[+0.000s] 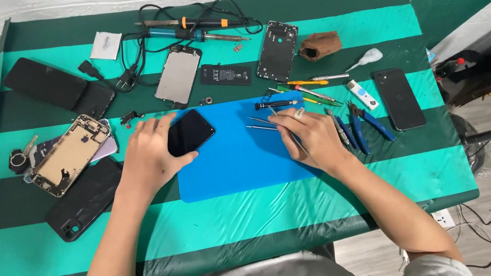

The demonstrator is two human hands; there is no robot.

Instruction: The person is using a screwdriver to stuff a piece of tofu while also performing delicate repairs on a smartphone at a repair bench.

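Left hand (150,156) fingers clamp the black phone (190,132) flat on the blue mat (236,169); right hand (311,134) pinches a thin metal tool (293,133), tweezers (262,123) just beyond its fingertips. Risk: the tip could skid off and scratch the glass, or knock the 2 tweezers off the mat.

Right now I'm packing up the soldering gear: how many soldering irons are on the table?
2, both at the top centre among tangled black cords: an orange-banded iron, and a blue-handled iron just below it. The cords may hide others.
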